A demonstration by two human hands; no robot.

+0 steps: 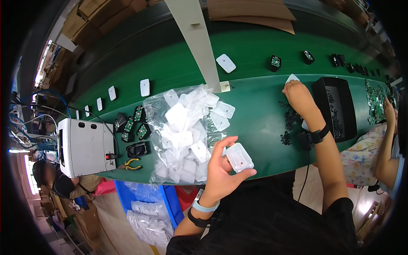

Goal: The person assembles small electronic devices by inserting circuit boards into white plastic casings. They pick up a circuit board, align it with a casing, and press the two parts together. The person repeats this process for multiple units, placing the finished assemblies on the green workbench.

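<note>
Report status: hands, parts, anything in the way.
Left hand: white rectangular plastic cover held. Right hand: at white plastic piece, grip unclear. Clear plastic bag beside left hand.

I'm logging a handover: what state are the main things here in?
Left hand, holding a white cover
White cover, recessed side showing
Right hand, fingers curled at white piece; grip unclear
Plastic bag, filled with white covers
Black box, open-topped, holding black parts
Pliers, lying with handles spread
Two black cases on belt, boards showing
Red switch, looks lit
</note>
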